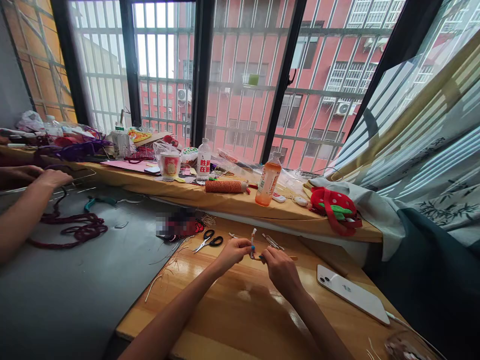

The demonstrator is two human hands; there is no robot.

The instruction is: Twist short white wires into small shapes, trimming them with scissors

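Above the wooden table, my left hand [237, 251] pinches a short white cord-like piece [254, 233] that stands upright between thumb and fingertips. A bit of orange thread seems to be wound around it. Close by on the right, my right hand [280, 269] is closed on a thin orange-brown strand or stick [294, 258], whose end shows past the knuckles; its exact kind is unclear. Black-handled scissors [208, 241] lie left of my left hand. Several white cord pieces [273, 242] rest just behind my hands.
A white phone [352, 294] with a cable lies at right. On the ledge behind stand an orange thread spool [225, 186], a drink bottle [268, 180], a clear bottle [203, 162], a cup [169, 165] and a red pouch [335, 206]. Another person's hands [52, 179] work at far left near dark red cord [84, 232].
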